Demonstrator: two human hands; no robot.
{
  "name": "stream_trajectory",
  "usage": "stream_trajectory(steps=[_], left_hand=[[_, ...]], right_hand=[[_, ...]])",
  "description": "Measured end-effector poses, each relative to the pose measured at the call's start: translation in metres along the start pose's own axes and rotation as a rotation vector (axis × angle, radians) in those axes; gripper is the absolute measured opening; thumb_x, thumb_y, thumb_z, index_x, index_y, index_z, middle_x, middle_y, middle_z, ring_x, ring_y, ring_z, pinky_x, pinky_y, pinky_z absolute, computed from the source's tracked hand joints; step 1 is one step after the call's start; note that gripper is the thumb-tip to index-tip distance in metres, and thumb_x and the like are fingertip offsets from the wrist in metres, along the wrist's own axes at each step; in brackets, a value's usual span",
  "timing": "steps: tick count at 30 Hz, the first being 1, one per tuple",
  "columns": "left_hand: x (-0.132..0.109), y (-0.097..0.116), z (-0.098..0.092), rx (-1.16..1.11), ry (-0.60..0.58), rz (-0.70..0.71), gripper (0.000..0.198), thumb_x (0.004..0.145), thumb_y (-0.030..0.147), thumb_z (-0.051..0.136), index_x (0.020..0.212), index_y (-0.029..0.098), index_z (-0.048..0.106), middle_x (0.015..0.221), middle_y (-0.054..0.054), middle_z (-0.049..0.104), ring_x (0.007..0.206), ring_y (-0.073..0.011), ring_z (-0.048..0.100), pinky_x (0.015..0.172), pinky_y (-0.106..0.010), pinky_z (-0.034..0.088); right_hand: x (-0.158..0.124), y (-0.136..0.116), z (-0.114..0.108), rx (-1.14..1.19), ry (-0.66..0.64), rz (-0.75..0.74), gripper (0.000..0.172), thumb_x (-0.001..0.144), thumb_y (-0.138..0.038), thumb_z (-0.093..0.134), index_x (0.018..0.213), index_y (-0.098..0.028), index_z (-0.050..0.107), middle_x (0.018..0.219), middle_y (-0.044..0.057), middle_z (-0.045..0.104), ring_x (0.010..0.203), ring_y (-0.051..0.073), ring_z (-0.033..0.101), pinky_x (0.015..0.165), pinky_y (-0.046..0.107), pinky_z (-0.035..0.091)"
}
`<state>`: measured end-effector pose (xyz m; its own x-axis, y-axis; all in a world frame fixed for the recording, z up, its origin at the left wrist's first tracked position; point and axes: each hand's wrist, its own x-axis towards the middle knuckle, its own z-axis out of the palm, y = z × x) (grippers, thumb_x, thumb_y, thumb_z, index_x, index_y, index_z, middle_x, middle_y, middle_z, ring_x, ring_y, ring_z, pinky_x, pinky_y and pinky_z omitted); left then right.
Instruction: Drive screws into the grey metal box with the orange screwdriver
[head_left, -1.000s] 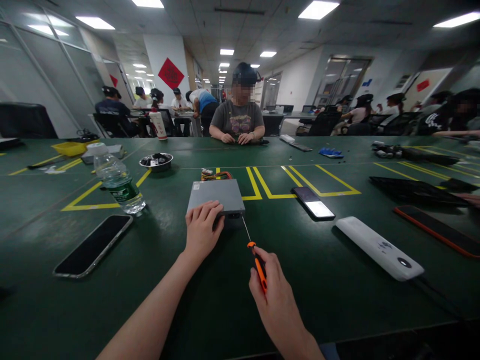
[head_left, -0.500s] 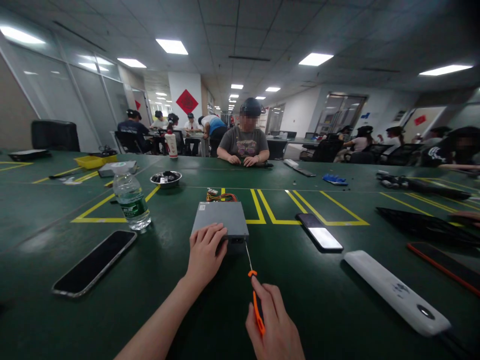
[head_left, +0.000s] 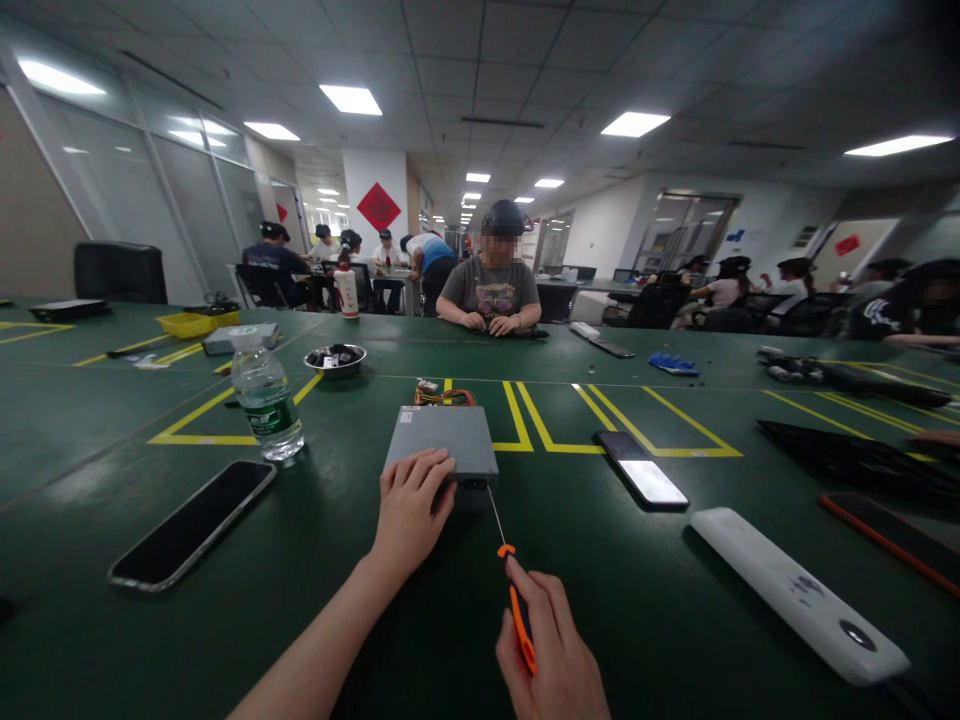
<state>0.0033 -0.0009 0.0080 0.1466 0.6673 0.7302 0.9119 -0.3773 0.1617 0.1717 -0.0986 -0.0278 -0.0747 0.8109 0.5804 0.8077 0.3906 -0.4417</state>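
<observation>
A grey metal box (head_left: 442, 443) lies flat on the green table (head_left: 112, 420), with coloured wires (head_left: 442, 395) coming out of its far end. My left hand (head_left: 409, 510) rests on the box's near left corner, fingers curled over the edge. My right hand (head_left: 551, 655) is closed round an orange-handled screwdriver (head_left: 514, 595). Its thin shaft points away from me, the tip at the box's near right face.
A water bottle (head_left: 264, 395) and a dark phone (head_left: 191, 522) lie left of the box. Another phone (head_left: 641, 468), a white oblong device (head_left: 799, 592) and an orange-edged phone (head_left: 892, 540) lie right. A small metal bowl (head_left: 334, 357) sits beyond. A person (head_left: 491, 285) sits opposite; others sit further back.
The view has tipped upward, so the hands and box sit lower in the picture. My hands keep the same hold on the box and screwdriver.
</observation>
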Motion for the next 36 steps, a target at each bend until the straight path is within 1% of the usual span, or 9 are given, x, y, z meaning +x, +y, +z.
stream_trajectory(steps=[3, 8, 11, 20, 25, 29, 31, 33, 36], left_hand=[[0.0, 0.0, 0.0, -0.008, -0.02, -0.012, 0.024, 0.081, 0.024, 0.051, 0.105, 0.027, 0.055, 0.113, 0.0, 0.06, 0.108, -0.0194, 0.049, 0.089, -0.038, 0.031], [-0.001, -0.001, 0.0, -0.023, -0.042, -0.025, 0.023, 0.083, 0.026, 0.048, 0.105, 0.027, 0.054, 0.114, 0.0, 0.059, 0.109, -0.0191, 0.047, 0.09, -0.038, 0.03], [-0.001, -0.001, 0.0, -0.023, -0.043, -0.027, 0.023, 0.082, 0.026, 0.049, 0.105, 0.027, 0.054, 0.114, 0.0, 0.059, 0.109, -0.0192, 0.047, 0.089, -0.038, 0.03], [0.0, 0.001, -0.002, -0.02, -0.041, -0.017, 0.023, 0.082, 0.025, 0.049, 0.104, 0.027, 0.055, 0.114, -0.001, 0.059, 0.109, -0.02, 0.048, 0.088, -0.038, 0.031], [0.0, 0.0, -0.002, -0.01, -0.04, -0.02, 0.024, 0.081, 0.025, 0.05, 0.104, 0.027, 0.055, 0.114, -0.002, 0.059, 0.109, -0.0204, 0.048, 0.088, -0.038, 0.032], [-0.001, 0.0, 0.0, -0.003, -0.042, -0.017, 0.024, 0.082, 0.025, 0.049, 0.105, 0.027, 0.054, 0.114, -0.002, 0.059, 0.109, -0.0207, 0.048, 0.088, -0.039, 0.031], [-0.001, 0.0, 0.001, 0.002, -0.04, -0.019, 0.023, 0.082, 0.025, 0.048, 0.104, 0.027, 0.054, 0.114, -0.001, 0.059, 0.109, -0.021, 0.048, 0.088, -0.039, 0.031], [-0.001, 0.0, 0.003, 0.004, -0.031, -0.019, 0.023, 0.082, 0.025, 0.049, 0.104, 0.027, 0.054, 0.114, -0.001, 0.059, 0.108, -0.0216, 0.048, 0.088, -0.04, 0.031], [-0.001, -0.001, 0.005, 0.001, -0.019, -0.004, 0.023, 0.082, 0.025, 0.049, 0.104, 0.027, 0.055, 0.113, -0.002, 0.06, 0.108, -0.0223, 0.049, 0.087, -0.041, 0.031]], right_hand=[[0.002, 0.003, -0.005, 0.002, -0.032, 0.028, 0.036, 0.087, -0.029, 0.033, 0.12, -0.02, 0.042, 0.1, 0.012, 0.056, 0.073, 0.019, 0.064, 0.055, 0.028, 0.053], [0.006, 0.007, -0.016, -0.004, -0.1, 0.004, 0.035, 0.084, -0.022, 0.04, 0.119, -0.02, 0.04, 0.099, 0.01, 0.056, 0.077, 0.017, 0.064, 0.058, 0.024, 0.053], [0.007, 0.005, -0.019, -0.015, -0.097, 0.015, 0.035, 0.084, -0.021, 0.04, 0.119, -0.021, 0.04, 0.099, 0.009, 0.056, 0.081, 0.017, 0.063, 0.062, 0.025, 0.053], [0.008, -0.002, -0.023, 0.03, -0.087, 0.029, 0.034, 0.085, -0.024, 0.038, 0.119, -0.021, 0.04, 0.1, 0.009, 0.055, 0.084, 0.018, 0.062, 0.065, 0.027, 0.053], [0.009, -0.002, -0.021, 0.02, -0.099, 0.037, 0.034, 0.086, -0.025, 0.038, 0.12, -0.02, 0.041, 0.1, 0.009, 0.055, 0.081, 0.017, 0.062, 0.061, 0.025, 0.053], [0.01, -0.009, -0.021, -0.006, -0.09, 0.034, 0.035, 0.086, -0.026, 0.037, 0.118, -0.017, 0.045, 0.099, 0.012, 0.057, 0.078, 0.019, 0.063, 0.06, 0.029, 0.054], [0.012, -0.014, -0.023, 0.04, -0.127, 0.082, 0.035, 0.086, -0.027, 0.035, 0.118, -0.016, 0.046, 0.1, 0.013, 0.059, 0.081, 0.02, 0.064, 0.061, 0.029, 0.055], [0.014, -0.019, -0.024, 0.129, -0.175, 0.178, 0.035, 0.088, -0.027, 0.032, 0.119, -0.017, 0.044, 0.1, 0.012, 0.061, 0.085, 0.019, 0.064, 0.066, 0.029, 0.055], [0.014, -0.022, -0.022, 0.232, -0.191, 0.313, 0.032, 0.088, -0.028, 0.031, 0.116, -0.018, 0.043, 0.097, 0.01, 0.063, 0.087, 0.019, 0.064, 0.071, 0.032, 0.054]])
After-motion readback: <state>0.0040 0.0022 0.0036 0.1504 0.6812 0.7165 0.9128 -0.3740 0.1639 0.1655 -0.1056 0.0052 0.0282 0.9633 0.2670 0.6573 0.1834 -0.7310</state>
